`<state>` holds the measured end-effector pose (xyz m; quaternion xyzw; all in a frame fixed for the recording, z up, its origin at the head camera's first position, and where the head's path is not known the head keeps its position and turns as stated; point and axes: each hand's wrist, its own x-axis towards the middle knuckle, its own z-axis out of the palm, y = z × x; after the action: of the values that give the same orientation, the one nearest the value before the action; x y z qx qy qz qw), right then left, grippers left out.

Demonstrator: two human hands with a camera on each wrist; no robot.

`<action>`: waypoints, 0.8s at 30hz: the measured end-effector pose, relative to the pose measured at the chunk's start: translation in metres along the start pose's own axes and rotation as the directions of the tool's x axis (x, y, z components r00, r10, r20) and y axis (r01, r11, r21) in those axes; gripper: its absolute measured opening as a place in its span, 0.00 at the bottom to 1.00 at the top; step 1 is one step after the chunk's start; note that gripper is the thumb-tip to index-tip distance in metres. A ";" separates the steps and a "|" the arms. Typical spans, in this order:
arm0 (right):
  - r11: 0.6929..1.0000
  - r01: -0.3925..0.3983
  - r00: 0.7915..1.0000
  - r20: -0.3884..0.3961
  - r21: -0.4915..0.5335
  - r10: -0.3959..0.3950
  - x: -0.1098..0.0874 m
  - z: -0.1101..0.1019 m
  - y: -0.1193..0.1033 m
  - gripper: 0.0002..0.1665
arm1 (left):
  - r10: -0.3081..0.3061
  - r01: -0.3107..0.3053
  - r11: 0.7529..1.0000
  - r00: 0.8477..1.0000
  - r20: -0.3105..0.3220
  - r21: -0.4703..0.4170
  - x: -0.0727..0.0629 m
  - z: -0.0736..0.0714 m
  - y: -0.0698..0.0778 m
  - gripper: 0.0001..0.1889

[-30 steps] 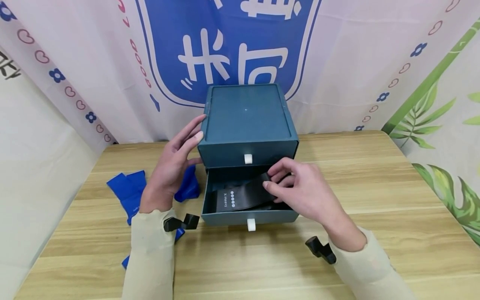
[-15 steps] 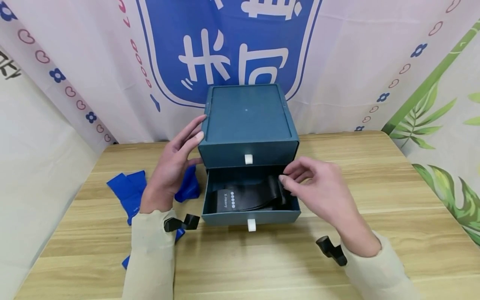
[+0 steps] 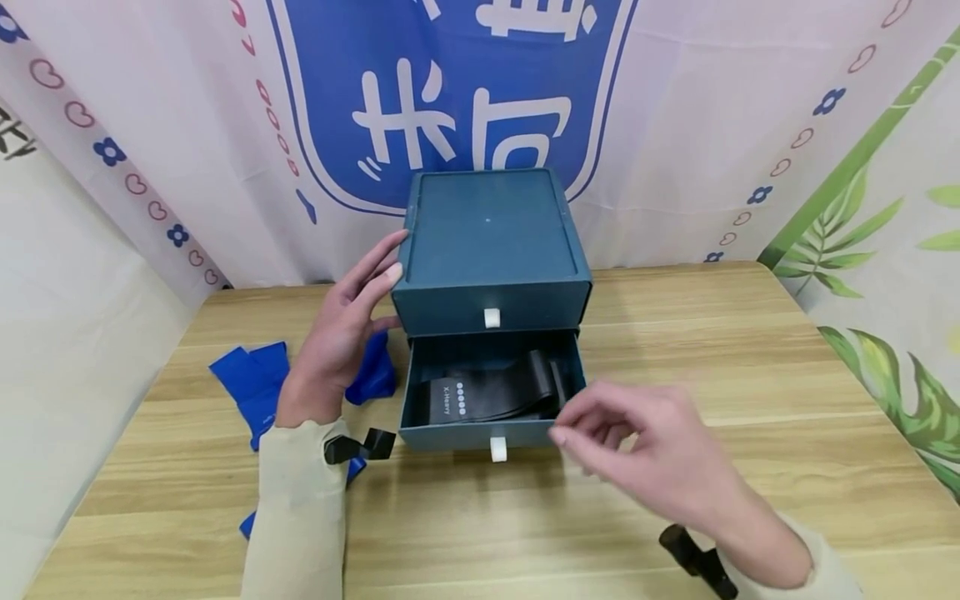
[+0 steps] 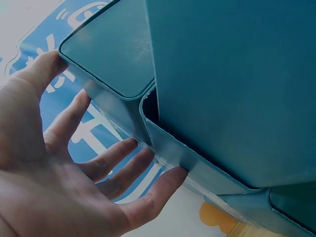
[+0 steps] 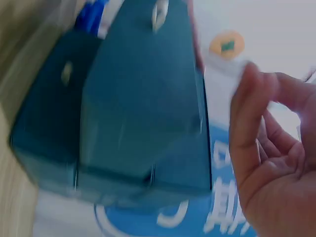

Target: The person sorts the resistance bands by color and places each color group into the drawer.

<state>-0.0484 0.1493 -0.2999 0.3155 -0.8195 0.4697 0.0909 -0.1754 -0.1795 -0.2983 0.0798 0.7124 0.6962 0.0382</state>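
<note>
A teal two-drawer box point(image 3: 487, 229) stands at the back of the table. Its lower drawer point(image 3: 450, 437) is pulled out and its upper one is closed. Inside the lower drawer lies a folded black resistance band point(image 3: 498, 394), printed "X-Heavy" with a row of white dots. My left hand point(image 3: 326, 350) has its fingers spread, their tips against the box's left side, as the left wrist view also shows. In front of the drawer's right corner hovers my right hand point(image 3: 663, 450), fingers loosely bent, thumb near the index finger, holding nothing.
Blue bands point(image 3: 255, 387) lie on the wooden table point(image 3: 750, 367) left of the box, partly hidden behind my left arm. White pull tabs point(image 3: 498, 449) stick out from the drawer fronts. A printed curtain point(image 3: 675, 125) hangs directly behind the box.
My right hand has let go of the black band and drawn out of the drawer, toward me and to the right. The band has settled folded inside. My left hand stays at the box.
</note>
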 end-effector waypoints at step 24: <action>0.980 0.098 0.995 0.052 -0.174 -0.090 0.028 0.063 0.035 0.07 | 0.001 -0.001 1.000 1.000 -0.006 -0.020 0.001 0.000 0.001 0.27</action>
<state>-0.0820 0.0979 -0.3472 0.3548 -0.8439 0.3833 0.1223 -0.1760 -0.1790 -0.2972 0.0776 0.7053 0.7037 0.0366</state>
